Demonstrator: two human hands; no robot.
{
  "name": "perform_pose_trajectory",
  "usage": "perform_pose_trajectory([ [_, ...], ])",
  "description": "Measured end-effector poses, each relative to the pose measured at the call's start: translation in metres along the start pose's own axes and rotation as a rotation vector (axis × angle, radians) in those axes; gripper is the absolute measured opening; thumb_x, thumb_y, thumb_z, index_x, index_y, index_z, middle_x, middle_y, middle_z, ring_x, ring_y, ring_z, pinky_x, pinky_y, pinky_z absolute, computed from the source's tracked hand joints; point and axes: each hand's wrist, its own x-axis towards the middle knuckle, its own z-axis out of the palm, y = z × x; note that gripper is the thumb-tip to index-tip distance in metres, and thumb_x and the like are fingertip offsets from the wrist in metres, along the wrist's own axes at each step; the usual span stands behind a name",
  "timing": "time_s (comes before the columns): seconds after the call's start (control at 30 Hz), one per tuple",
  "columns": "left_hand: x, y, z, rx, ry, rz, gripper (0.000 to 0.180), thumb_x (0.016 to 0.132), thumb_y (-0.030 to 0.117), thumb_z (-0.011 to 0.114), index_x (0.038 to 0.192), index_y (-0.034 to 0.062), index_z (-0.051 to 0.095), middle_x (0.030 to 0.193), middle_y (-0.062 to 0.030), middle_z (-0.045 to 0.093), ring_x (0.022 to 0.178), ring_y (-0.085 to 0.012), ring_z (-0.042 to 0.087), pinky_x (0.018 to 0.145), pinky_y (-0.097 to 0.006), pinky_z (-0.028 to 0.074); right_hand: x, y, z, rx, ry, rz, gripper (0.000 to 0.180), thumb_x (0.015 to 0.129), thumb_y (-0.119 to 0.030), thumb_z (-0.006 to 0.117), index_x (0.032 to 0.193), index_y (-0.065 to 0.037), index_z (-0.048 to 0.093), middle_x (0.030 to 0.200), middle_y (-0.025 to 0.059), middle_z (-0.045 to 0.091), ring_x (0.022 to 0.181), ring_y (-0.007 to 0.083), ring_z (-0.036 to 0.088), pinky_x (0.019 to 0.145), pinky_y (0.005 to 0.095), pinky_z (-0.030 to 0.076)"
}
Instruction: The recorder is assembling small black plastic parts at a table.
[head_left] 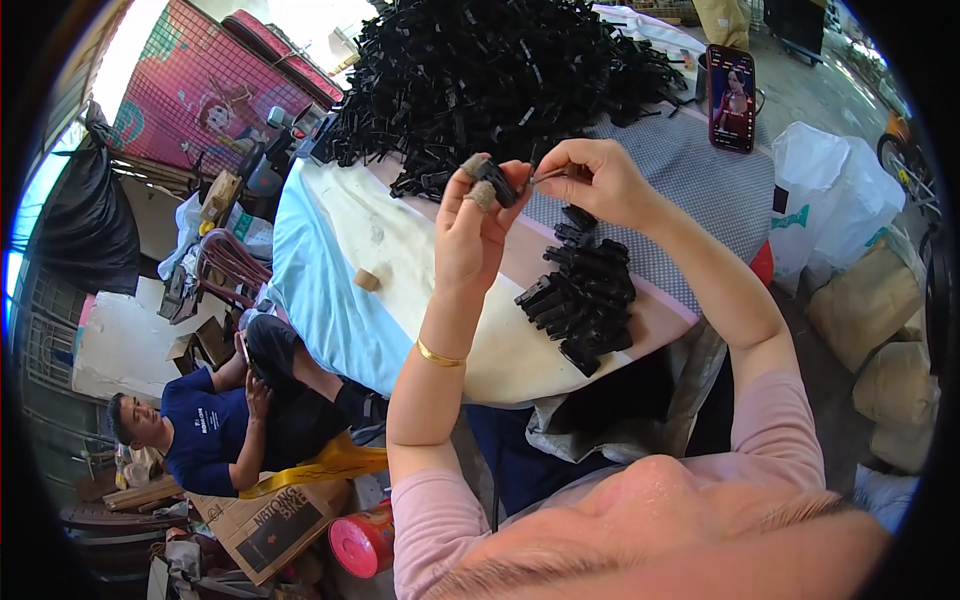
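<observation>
Pink-sleeved forearms rise from the lower edge, gold bracelet (440, 355) on the left wrist. Left hand (478, 225), fingertips taped, pinches a small black plastic part (497, 182) at frame centre-top. Right hand (590, 180) is closed on a thin metal pin (548, 176) beside that part. Below them a small heap of black parts (583, 298) lies on the tabletop (420, 300); big black pile (500, 70) upper centre. Phone (731, 98) stands upper right. Another person sits at lower left.
</observation>
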Motion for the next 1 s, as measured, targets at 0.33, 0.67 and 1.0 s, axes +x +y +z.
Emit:
perform_pose_trajectory([
  [0.33, -0.003, -0.003, 0.006, 0.428, -0.051, -0.073, 0.036, 0.085, -0.003, 0.041, 0.122, -0.0009, 0.039, 0.1, -0.0086, 0.054, 0.089, -0.0146, 0.056, 0.08, -0.031, 0.05, -0.001, 0.0, 0.003, 0.147, -0.073, 0.129, 0.011, 0.075, -0.005, 0.066, 0.079, 0.0, 0.058, 0.071, 0.0015, 0.059, 0.064, 0.005, 0.054, 0.057, 0.0173, 0.043],
  [0.67, -0.005, -0.012, 0.001, 0.584, -0.096, 0.018, 0.033, 0.08, -0.003, 0.057, 0.109, 0.0002, 0.041, 0.097, -0.0101, 0.057, 0.087, -0.0126, 0.057, 0.076, -0.025, 0.048, 0.004, -0.003, -0.004, 0.328, -0.224, 0.517, 0.018, 0.081, -0.015, 0.06, 0.088, 0.002, 0.062, 0.066, 0.0038, 0.059, 0.055, 0.0064, 0.05, 0.05, 0.0187, 0.04],
  [1.0, -0.005, -0.013, 0.001, 0.537, -0.02, 0.079, 0.027, 0.08, -0.004, 0.056, 0.102, 0.0, 0.04, 0.093, -0.0092, 0.057, 0.084, -0.0126, 0.057, 0.075, -0.024, 0.048, -0.001, -0.009, 0.005, 0.23, -0.181, 0.404, 0.018, 0.086, -0.015, 0.053, 0.088, 0.0, 0.064, 0.059, -0.0001, 0.055, 0.049, 0.0031, 0.044, 0.045, 0.0163, 0.034],
])
